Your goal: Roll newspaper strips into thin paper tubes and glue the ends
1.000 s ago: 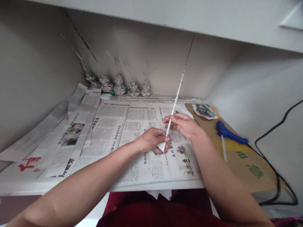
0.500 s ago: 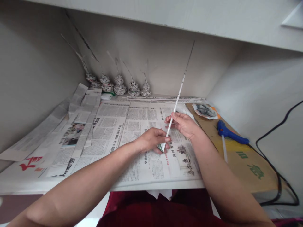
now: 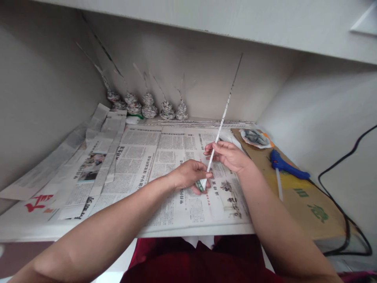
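Between my hands a thin rolled newspaper tube (image 3: pixel 221 122) slants up and to the right, its tip in front of the back wall. My left hand (image 3: pixel 191 175) pinches its wide lower end, where a flat, partly green bit of paper shows between thumb and fingers. Higher on the tube, my right hand (image 3: pixel 228 155) holds it with thumb and fingertips. Both hands are above newspaper sheets (image 3: pixel 138 165) spread on the table. Behind them lies a bundle of thin paper tubes (image 3: pixel 200 124) along the back wall.
Several woven paper gourd shapes (image 3: pixel 149 106) stand at the back left. Cut newspaper strips (image 3: pixel 110 145) lie at the left. On the right, a blue glue gun (image 3: pixel 290 167) rests on cardboard (image 3: pixel 321 224), near a black cable (image 3: pixel 347 232). A shelf (image 3: pixel 206 19) overhangs the table.
The tube has turned slightly in my fingers, and more of the green paper shows at its lower end. My right hand's fingers have shifted a little.
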Demonstrator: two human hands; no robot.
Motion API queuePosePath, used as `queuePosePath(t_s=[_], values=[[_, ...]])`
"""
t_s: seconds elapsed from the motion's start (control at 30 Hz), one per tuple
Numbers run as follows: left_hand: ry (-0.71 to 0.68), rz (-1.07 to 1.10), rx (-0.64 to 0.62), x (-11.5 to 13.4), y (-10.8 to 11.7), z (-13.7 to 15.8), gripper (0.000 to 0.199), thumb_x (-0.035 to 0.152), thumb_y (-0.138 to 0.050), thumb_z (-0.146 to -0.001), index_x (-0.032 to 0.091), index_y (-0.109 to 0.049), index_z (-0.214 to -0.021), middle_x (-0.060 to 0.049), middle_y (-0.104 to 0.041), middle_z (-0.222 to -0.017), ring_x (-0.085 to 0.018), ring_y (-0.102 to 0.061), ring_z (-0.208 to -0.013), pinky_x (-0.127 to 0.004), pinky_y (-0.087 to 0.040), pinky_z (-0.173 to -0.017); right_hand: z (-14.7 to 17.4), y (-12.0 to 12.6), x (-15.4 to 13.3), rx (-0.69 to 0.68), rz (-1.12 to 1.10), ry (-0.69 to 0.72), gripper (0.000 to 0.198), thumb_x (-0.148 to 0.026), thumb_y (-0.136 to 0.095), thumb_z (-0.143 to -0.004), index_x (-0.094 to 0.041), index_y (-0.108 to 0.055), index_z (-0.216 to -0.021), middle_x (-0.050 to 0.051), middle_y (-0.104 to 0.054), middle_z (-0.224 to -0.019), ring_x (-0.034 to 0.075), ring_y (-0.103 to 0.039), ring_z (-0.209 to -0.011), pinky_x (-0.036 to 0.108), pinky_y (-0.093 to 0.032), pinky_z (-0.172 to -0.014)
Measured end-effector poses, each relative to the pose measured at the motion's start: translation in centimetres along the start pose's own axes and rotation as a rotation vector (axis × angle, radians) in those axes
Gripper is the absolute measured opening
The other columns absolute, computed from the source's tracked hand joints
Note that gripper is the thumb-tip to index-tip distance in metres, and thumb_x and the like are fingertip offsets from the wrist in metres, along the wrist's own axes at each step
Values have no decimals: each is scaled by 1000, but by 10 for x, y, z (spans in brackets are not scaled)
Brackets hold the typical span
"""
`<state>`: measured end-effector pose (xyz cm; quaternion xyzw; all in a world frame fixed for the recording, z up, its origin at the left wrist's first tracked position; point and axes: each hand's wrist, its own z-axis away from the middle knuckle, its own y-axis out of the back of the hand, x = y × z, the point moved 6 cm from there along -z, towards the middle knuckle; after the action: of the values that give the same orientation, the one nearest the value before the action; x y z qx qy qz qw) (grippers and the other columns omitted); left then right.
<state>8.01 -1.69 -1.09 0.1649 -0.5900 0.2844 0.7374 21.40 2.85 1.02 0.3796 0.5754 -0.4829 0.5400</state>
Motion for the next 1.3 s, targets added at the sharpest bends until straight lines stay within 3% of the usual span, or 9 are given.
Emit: queuePosePath(t_s=[0.23, 0.4, 0.57, 0.73, 0.87, 1.03, 1.3], values=[[10, -5, 11, 0, 0, 0, 38, 47, -67, -70, 11, -64, -82, -8, -66, -77, -18, -64, -68, -28, -52, -53, -3, 7, 4, 115, -13, -9, 22, -39, -73, -71, -18, -70, -75, 4, -67, -80, 16, -62, -77, 32, -52, -73], [29, -4, 19, 1, 0, 1, 37, 46, -69, -69, 12, -65, -82, -8, -67, -78, -17, -64, -67, -28, -52, -54, 1, 1, -3, -6, -7, 0, 26, -41, -69, -75, -18, -71, -87, 7, -67, -91, 19, -62, -87, 34, -51, -75], [40, 13, 18, 0, 0, 0, 37, 47, -69, -68, 11, -65, -80, -8, -66, -75, -17, -64, -65, -28, -52, -53, -2, 10, -2, 130, -1, 34, 22, -39, -73, -70, -18, -68, -72, 4, -66, -78, 16, -62, -77, 31, -52, -70], [34, 19, 22, -3, 1, -2, 37, 45, -69, -69, 12, -64, -85, -8, -67, -77, -17, -65, -66, -29, -53, -54, -1, 7, -3, 89, -4, 30, 26, -41, -73, -69, -18, -70, -79, 6, -67, -85, 18, -62, -82, 32, -52, -71], [24, 14, 58, -2, 5, -2, 32, 35, -69, -71, 12, -63, -92, -9, -67, -81, -16, -64, -68, -28, -53, -54, -2, 13, -6, 175, -9, 74, 23, -39, -76, -67, -18, -67, -71, 4, -65, -78, 15, -61, -75, 28, -50, -65], [0, -98, 216, 7, 29, -1, 23, 25, -67, -73, 13, -62, -91, -7, -67, -76, -13, -62, -62, -23, -49, -51, -6, 19, -4, 288, -63, 90, 28, -42, -77, -63, -18, -63, -68, 2, -64, -75, 12, -59, -67, 23, -47, -56], [-75, -187, 496, 20, 87, 7, 16, 21, -70, -67, 14, -61, -78, -1, -63, -57, -10, -57, -49, -19, -38, -46, -13, 8, 5, 317, -123, 48, 32, -43, -79, -60, -19, -63, -72, 0, -63, -67, 11, -58, -59, 20, -40, -45]])
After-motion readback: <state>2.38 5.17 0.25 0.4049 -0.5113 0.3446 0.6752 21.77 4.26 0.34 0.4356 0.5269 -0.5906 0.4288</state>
